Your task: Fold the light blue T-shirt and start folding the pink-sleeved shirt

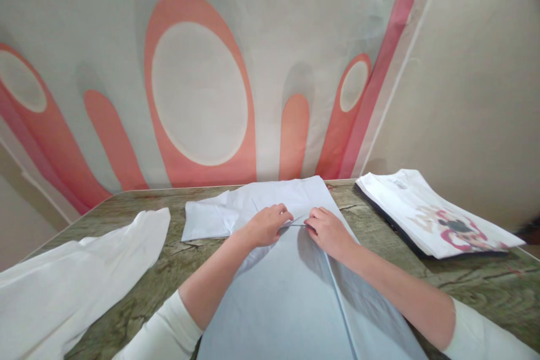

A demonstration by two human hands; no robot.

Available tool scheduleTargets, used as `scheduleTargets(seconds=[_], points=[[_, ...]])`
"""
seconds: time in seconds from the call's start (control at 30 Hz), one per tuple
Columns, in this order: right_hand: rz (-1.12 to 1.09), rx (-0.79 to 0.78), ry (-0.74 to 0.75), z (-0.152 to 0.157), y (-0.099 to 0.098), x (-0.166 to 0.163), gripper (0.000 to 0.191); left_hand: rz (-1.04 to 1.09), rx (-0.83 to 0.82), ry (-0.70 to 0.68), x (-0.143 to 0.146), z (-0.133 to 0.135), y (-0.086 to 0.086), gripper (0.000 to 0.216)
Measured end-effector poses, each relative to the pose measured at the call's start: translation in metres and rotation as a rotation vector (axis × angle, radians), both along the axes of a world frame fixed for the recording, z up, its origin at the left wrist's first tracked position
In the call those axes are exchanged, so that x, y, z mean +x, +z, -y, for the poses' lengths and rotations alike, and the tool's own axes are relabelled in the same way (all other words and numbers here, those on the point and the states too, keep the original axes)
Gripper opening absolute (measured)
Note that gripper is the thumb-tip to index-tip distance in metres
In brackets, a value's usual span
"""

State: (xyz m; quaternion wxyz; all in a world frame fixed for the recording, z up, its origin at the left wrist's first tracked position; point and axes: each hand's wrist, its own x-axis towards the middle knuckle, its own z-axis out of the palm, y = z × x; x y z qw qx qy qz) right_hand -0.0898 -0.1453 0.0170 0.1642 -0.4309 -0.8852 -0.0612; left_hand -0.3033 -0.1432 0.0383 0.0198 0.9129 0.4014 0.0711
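A wood-grained tabletop (177, 264) fronts a coral-patterned wall (270, 39); the pale-blue garment (274, 304) shows a long crease, left hand (268, 225) and right hand (329, 232) pinching it, slightly apart.

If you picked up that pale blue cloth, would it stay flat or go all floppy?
The pale blue cloth would probably go floppy, since it looks thin and has soft creases. It's likely light for its size, being thin fabric. It probably wouldn't roll if pushed, just bunch up, because it lies flat on the table.
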Motion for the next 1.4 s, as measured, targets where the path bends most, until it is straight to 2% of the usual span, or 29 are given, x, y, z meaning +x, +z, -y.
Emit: scheduleTargets(seconds=[0.2,0.37,0.5,0.6,0.73,0.8,0.87,0.97,1.2,1.4], points=[[0.262,0.130,0.039,-0.011,-0.004,-0.009,0.018,-0.076,0.134,-0.021,0.011,-0.004,-0.012,0.025],[0.293,0.168,0.050,-0.012,-0.007,-0.010,0.019,-0.064,0.155,0.020,0.013,-0.005,-0.019,0.020],[0.114,0.101,0.001,-0.016,-0.008,-0.005,0.012,-0.030,0.125,0.074,0.013,-0.003,-0.018,0.022],[-0.084,-0.021,-0.004,-0.021,-0.010,0.002,0.010,0.000,0.107,0.099,0.014,0.000,-0.017,0.026],[-0.309,-0.308,0.154,-0.032,-0.009,0.015,0.015,0.055,0.086,0.017,0.015,0.002,-0.020,0.039],[-0.437,-0.366,0.148,-0.038,-0.007,0.025,0.021,0.053,0.058,-0.048,0.017,0.003,-0.024,0.043],[-0.512,-0.346,0.083,-0.043,-0.005,0.037,0.025,0.038,0.032,-0.077,0.019,0.003,-0.027,0.044],[-0.494,-0.309,0.033,-0.043,-0.006,0.052,0.027,0.024,0.019,-0.062,0.022,0.005,-0.030,0.045],[-0.493,-0.271,0.124,-0.023,-0.029,0.054,0.026,-0.007,0.053,-0.056,0.033,0.015,-0.028,0.045],[-0.441,-0.222,0.150,-0.022,-0.039,0.049,0.024,-0.096,0.113,0.053,0.037,0.013,-0.018,0.025]])
